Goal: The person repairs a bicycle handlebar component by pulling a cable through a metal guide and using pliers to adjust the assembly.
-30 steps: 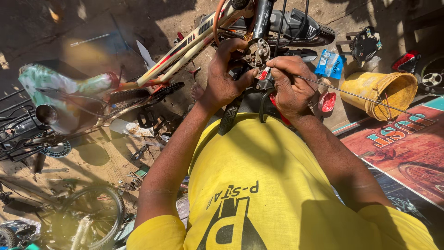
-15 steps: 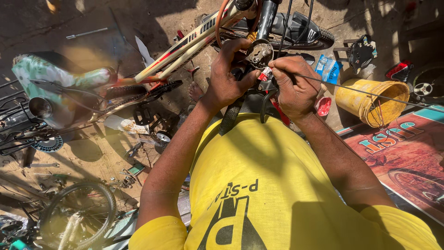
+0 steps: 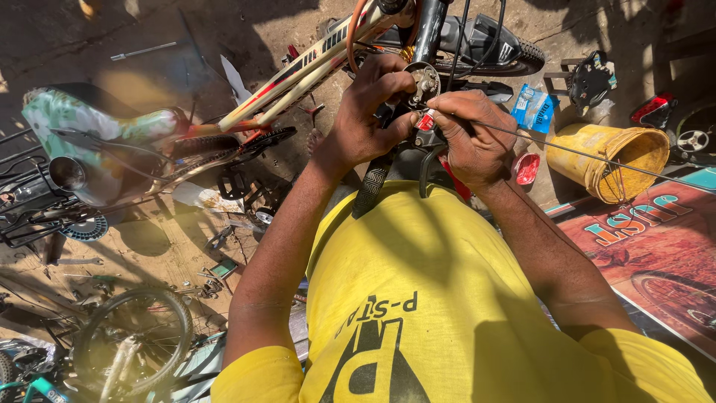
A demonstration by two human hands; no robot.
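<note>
Holding steady at the brake fitting

Over the last second little shifted: the left hand [image 3: 369,112] stayed wrapped around the round metal fitting [image 3: 424,80] on the bicycle frame [image 3: 313,67], while the right hand [image 3: 470,138] kept its fingers pinched narrowly on the thin cable [image 3: 582,153] running right, near the yellow bucket [image 3: 604,160].

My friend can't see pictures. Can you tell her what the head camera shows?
A person in a yellow shirt works with both hands on a small round metal part of an upturned white and red bicycle frame: the left hand steadies it, the right hand pinches a thin cable. A yellow plastic bucket lies on dusty ground to the right.
</note>
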